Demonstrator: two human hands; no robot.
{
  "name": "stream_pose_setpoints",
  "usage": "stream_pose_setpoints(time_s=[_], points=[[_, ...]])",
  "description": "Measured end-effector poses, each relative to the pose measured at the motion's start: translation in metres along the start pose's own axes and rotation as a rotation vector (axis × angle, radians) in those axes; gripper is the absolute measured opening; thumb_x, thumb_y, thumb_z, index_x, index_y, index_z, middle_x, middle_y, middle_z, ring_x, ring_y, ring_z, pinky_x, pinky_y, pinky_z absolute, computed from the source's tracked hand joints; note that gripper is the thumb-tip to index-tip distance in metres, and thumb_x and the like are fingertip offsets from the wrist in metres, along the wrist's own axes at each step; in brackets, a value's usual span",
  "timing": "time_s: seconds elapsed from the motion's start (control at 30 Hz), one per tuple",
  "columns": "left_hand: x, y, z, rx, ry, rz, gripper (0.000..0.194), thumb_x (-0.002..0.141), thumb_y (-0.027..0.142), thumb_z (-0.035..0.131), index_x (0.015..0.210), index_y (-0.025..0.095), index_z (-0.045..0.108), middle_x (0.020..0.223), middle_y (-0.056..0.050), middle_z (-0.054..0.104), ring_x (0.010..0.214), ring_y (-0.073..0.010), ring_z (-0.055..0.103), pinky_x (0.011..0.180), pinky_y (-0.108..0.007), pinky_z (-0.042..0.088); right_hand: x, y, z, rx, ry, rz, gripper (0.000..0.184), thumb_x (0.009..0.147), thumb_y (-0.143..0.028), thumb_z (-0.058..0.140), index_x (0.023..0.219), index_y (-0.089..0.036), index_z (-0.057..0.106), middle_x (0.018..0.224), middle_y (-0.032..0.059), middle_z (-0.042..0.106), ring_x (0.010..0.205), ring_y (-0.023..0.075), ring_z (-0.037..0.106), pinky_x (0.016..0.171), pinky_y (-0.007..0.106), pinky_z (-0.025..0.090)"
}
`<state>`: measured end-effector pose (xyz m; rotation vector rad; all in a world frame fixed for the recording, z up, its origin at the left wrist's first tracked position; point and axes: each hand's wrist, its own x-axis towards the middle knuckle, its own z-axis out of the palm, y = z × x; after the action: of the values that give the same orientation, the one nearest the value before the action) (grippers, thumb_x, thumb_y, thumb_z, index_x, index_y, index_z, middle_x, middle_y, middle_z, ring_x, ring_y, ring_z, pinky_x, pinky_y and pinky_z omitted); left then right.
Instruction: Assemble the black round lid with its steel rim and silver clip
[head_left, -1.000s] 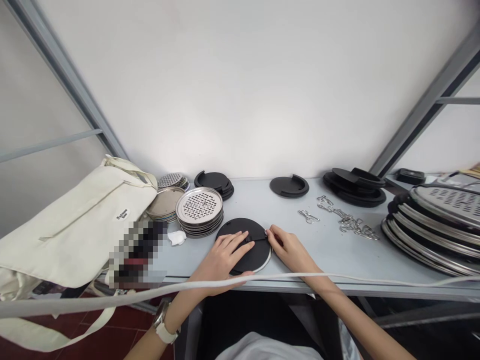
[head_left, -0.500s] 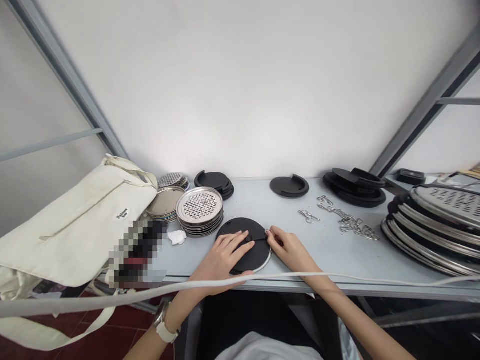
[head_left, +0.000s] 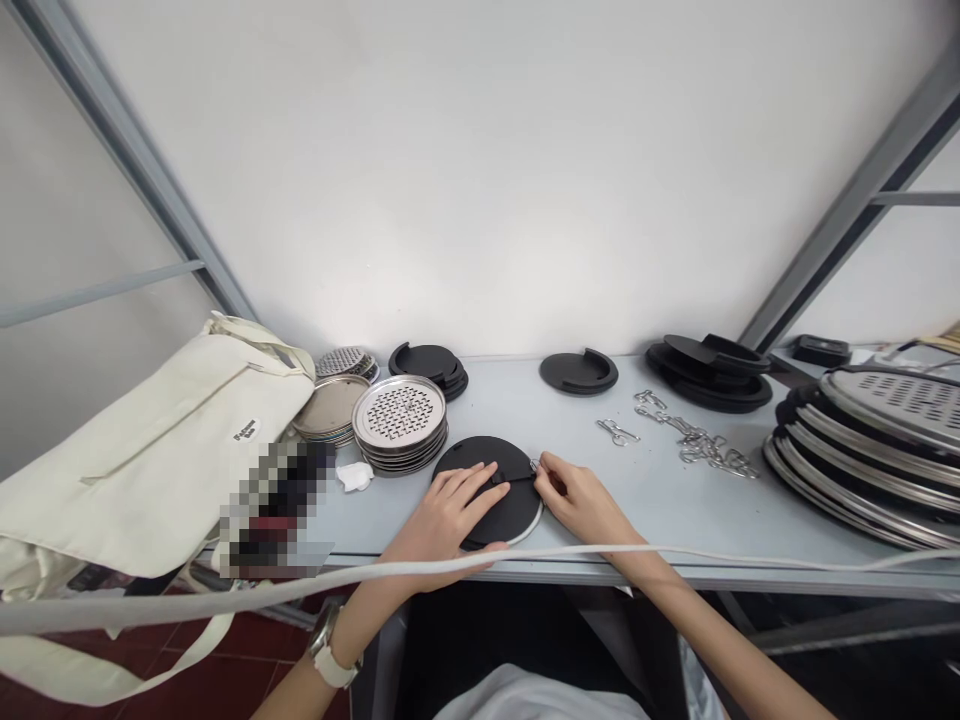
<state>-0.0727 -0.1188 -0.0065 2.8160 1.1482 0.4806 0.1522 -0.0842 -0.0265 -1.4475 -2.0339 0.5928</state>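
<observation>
on the surface (head_left: 510, 400), the black disc (head_left: 480, 452) is pinned by spread fingers of the left hand (head_left: 441, 517), but the metal clip (head_left: 534, 465), seemingly pinched by fingers of the right hand (head_left: 586, 502), could be lost if gripped unevenly.

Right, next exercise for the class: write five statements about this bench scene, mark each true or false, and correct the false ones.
1. The left hand rests on the black disc. True.
2. The right hand is on the bag. False: its fingertips are at the disc's right edge.
3. Loose metal clips lie to the right hand's right. True.
4. The watch is on the right wrist. False: left wrist.
5. A white cable crosses before both forearms. True.
</observation>
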Motion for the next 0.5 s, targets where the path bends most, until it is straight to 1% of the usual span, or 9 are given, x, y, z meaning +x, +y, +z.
stream_pose_setpoints(time_s=[0.2,0.5], points=[[0.0010,-0.0001,-0.0041,-0.016,-0.045,0.004,0.058,0.087,0.038,0.054,0.140,0.022,0.037,0.149,-0.009,0.032,0.135,-0.0266,0.029,0.108,-0.045,0.029,0.0000,-0.0019,-0.0013,-0.024,-0.014,-0.010,0.020,0.089,-0.029,0.035,0.070,-0.022,0.035,0.055,-0.0056,0.041,0.050,0.0111,0.037,0.053,0.024,0.025],[0.0010,-0.0016,-0.0032,-0.035,-0.045,0.011,0.061,0.086,0.036,0.055,0.142,0.023,0.034,0.149,-0.009,0.030,0.136,-0.0271,0.029,0.107,-0.046,0.029,-0.0018,0.0002,0.0008,-0.052,-0.009,-0.027,0.018,0.090,-0.027,0.033,0.072,-0.023,0.033,0.058,-0.0046,0.045,0.051,0.0116,0.041,0.055,0.024,0.025]])
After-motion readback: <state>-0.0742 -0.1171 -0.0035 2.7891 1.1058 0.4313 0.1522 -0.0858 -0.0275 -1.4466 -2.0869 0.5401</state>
